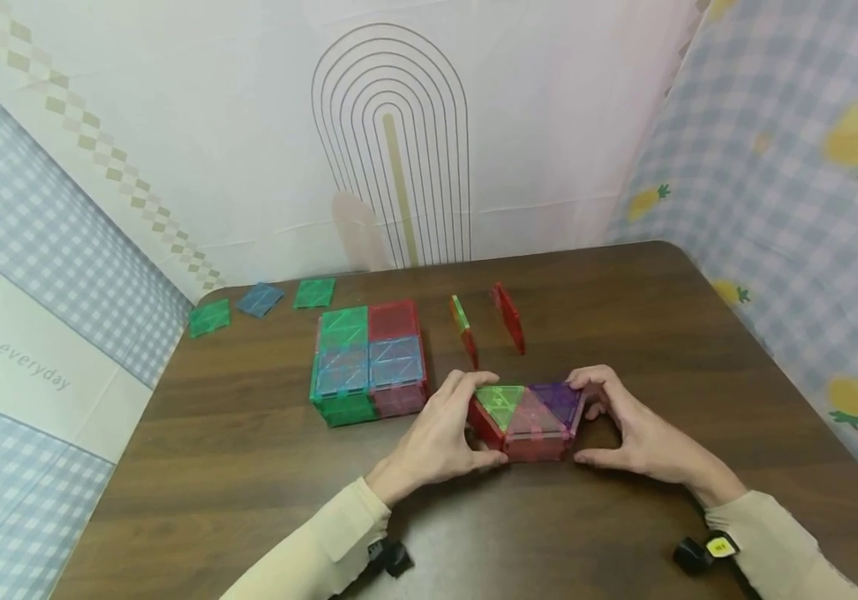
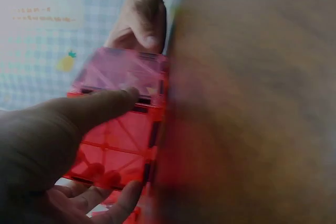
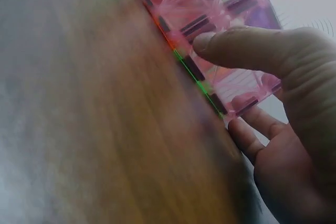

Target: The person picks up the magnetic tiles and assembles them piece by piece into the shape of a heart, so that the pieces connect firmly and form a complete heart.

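A low trapezoid block of see-through magnetic tiles stands on the table, with lime, pink and purple triangles on top and red and pink sides. Its left end is gripped by my left hand, thumb at the near corner and fingers at the far one. My right hand holds the right end in the same way. In the left wrist view the left thumb lies across a side where the red tiles meet a pink one. The right thumb presses a pink tile in the right wrist view.
Left of the hands sits a square block of green, red, blue and pink tiles. Behind the held block stand a lime-and-red upright piece and a red upright piece. Loose green and blue tiles lie at the back left.
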A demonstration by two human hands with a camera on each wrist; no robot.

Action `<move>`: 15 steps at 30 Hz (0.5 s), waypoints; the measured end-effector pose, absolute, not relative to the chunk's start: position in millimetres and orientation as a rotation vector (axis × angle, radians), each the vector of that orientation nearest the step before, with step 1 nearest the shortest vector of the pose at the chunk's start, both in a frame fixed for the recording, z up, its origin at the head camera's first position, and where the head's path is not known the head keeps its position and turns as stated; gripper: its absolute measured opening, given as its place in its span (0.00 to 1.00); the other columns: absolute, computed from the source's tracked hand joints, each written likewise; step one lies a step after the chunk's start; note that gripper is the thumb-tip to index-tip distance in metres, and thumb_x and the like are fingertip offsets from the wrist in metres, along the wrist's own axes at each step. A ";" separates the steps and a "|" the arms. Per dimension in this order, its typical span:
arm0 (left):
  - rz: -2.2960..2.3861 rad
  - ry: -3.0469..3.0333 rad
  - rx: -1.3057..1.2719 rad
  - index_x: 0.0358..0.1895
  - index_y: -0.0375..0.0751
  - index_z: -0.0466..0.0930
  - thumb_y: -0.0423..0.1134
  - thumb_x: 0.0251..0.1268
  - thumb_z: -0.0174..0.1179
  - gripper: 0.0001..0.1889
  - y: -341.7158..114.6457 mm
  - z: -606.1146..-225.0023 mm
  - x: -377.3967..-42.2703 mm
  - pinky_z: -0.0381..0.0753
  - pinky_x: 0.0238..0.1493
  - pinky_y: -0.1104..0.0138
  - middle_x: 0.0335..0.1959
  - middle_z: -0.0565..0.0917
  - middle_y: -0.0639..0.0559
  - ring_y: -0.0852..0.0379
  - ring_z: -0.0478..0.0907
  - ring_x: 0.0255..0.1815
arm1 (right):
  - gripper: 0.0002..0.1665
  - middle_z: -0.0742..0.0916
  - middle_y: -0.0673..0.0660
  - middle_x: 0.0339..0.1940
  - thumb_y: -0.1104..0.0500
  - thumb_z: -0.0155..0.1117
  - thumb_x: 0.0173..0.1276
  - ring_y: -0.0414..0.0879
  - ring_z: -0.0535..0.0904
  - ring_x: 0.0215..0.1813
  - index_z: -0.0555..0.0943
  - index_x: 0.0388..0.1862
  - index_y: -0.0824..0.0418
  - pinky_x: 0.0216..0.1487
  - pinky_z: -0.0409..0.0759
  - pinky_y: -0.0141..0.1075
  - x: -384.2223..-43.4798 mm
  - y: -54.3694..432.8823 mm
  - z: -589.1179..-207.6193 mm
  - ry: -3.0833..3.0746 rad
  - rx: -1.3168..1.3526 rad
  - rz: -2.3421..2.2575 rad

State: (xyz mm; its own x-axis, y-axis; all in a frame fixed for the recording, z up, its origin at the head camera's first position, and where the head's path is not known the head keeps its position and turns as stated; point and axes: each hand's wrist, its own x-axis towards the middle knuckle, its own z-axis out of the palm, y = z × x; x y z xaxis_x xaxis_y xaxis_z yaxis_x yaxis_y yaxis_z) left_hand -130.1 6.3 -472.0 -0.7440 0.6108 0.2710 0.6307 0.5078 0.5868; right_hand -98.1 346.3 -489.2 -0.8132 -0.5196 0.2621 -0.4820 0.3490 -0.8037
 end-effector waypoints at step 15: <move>-1.200 -2.666 -0.958 0.69 0.41 0.73 0.55 0.50 0.90 0.47 -13.9 -480.2 -112.9 0.88 0.59 0.59 0.59 0.82 0.50 0.55 0.82 0.56 | 0.52 0.81 0.50 0.69 0.62 0.88 0.65 0.44 0.79 0.63 0.68 0.81 0.48 0.60 0.80 0.32 -94.5 325.9 -496.4 2.572 -0.807 -1.527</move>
State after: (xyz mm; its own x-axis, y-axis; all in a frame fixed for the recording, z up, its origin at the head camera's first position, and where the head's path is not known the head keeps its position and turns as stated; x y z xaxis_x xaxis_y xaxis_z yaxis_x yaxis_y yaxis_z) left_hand -112.9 -13.9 -480.2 -0.8041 0.5137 0.2993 0.5646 0.5024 0.6548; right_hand -94.5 325.9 -496.4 -0.8633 -0.4537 0.2210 -0.4112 0.3787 -0.8291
